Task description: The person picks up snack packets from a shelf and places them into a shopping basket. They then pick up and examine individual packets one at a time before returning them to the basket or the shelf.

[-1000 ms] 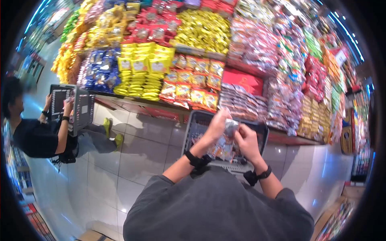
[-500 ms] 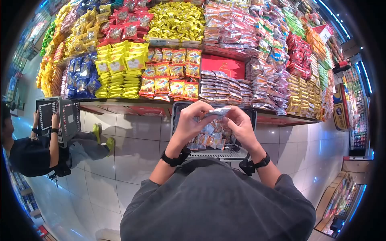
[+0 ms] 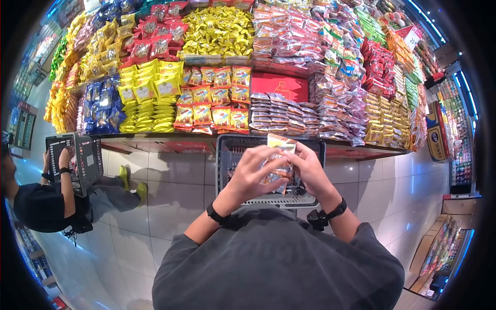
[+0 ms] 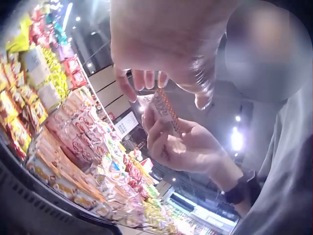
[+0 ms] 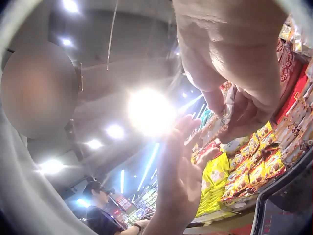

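A small snack packet (image 3: 280, 143), silvery with an orange-patterned edge, is pinched between the thumb and fingers of my right hand (image 3: 310, 169). Beside it, my left hand (image 3: 252, 174) spreads its fingers, with the thumb well apart. In the left wrist view the packet (image 4: 166, 112) stands up from the right hand (image 4: 186, 149), and the left fingertips hang close to its top. The right wrist view shows the left palm (image 5: 178, 183) facing the packet, partly hidden behind the right hand (image 5: 234, 63). Below both hands, a dark grey shopping basket (image 3: 220, 155) holds several wrapped snacks.
A display shelf of packaged snacks runs along the front, with yellow bags (image 3: 150, 103), orange-red packets (image 3: 212, 111) and purple-silver packets (image 3: 281, 114) nearest. To the left, another person (image 3: 46, 201) holds a grey basket (image 3: 90, 157). Tiled floor (image 3: 175, 206) lies between us.
Both hands held the packet half a second ago; now the left has let go and its fingers have spread. The packet has turned from flat to more upright in the right hand.
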`<state>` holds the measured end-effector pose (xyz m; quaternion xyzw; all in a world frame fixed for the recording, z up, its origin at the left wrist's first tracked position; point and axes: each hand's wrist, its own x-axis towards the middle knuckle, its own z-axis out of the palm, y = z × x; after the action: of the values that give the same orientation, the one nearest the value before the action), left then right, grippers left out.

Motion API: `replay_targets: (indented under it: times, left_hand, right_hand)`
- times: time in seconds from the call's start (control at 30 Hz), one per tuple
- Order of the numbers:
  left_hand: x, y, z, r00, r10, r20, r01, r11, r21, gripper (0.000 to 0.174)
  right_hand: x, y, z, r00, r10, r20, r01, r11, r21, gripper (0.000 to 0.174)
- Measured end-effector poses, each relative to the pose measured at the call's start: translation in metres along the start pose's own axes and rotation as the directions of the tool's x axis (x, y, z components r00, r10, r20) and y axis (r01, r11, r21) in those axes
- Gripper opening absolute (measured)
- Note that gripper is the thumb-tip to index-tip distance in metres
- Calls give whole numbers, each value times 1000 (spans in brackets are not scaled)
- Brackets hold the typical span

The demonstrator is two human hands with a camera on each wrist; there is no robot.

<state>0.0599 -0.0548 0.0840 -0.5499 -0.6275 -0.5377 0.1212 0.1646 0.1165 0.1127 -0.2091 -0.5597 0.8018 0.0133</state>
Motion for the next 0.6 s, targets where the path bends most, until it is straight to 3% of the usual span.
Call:
replay_targets:
  times: [0.07, 0.1, 0.13, 0.17, 0.2, 0.27, 0.3, 0.33, 0.37, 0.47, 0.6]
  left_hand:
    - [-1, -5, -6, 981, -192, -38, 185, 971, -151, 75]
    - [-3, -9, -1, 916, -400, 13, 374, 843, -386, 75]
    - [-8, -12, 4, 808, -577, 117, 527, 620, -581, 75]
    - [-11, -19, 3, 730, -631, 261, 615, 440, -654, 68]
    - [-12, -26, 2, 660, -618, 427, 639, 164, -751, 50]
    - [-12, -37, 8, 608, -582, 539, 737, 163, -656, 34]
    - [-9, -29, 13, 629, -587, 509, 712, 173, -680, 25]
    - [-12, -31, 21, 680, -580, 448, 681, 273, -680, 25]
    - [-17, -32, 25, 670, -570, 476, 689, 238, -684, 26]
    - [-20, -28, 26, 643, -526, 557, 709, 133, -693, 28]
    - [-17, -24, 29, 627, -533, 569, 731, 149, -666, 25]
  right_hand:
    - [-2, 0, -2, 996, -7, -86, 10, 999, 34, 32]
    - [-3, -1, -4, 995, -10, -96, 13, 999, 30, 34]
    - [-4, 0, -6, 995, -1, -100, 4, 999, 35, 34]
    - [-4, -1, -9, 998, 11, -68, -11, 1000, -3, 35]
    - [-2, -1, -9, 999, 19, -34, -21, 999, -42, 36]
    - [-5, 3, -5, 998, 49, -37, -51, 998, -43, 33]
    - [-2, 10, -9, 999, 21, -28, -25, 991, -131, 28]
    - [1, 10, -9, 1000, -13, -17, 9, 976, -219, 25]
    - [-1, 8, -8, 997, -10, -73, -6, 976, -218, 17]
    - [1, 17, -22, 997, 28, -78, -39, 989, -146, 23]
    - [4, 23, -18, 991, 55, -122, -57, 998, -17, 27]
